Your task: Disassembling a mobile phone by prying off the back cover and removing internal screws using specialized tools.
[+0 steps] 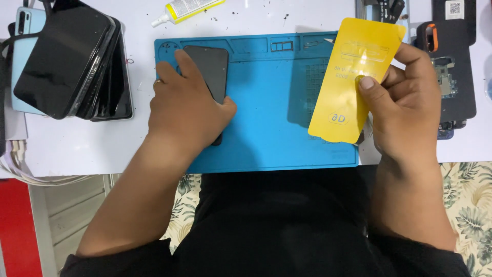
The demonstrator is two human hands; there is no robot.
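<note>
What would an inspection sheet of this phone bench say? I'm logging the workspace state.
Surface: white table with a blue mat on it.
Job's things: dark phone flat on the mat; yellow sleeve raised above its right side.
Clutter: stack of phones at left, glue tube at top, opened phone at right.
Grips: left hand presses on the phone; right hand pinches the sleeve.
Cables: white cords at the table's left edge.
Surroundings: leaf-patterned floor below.
</note>
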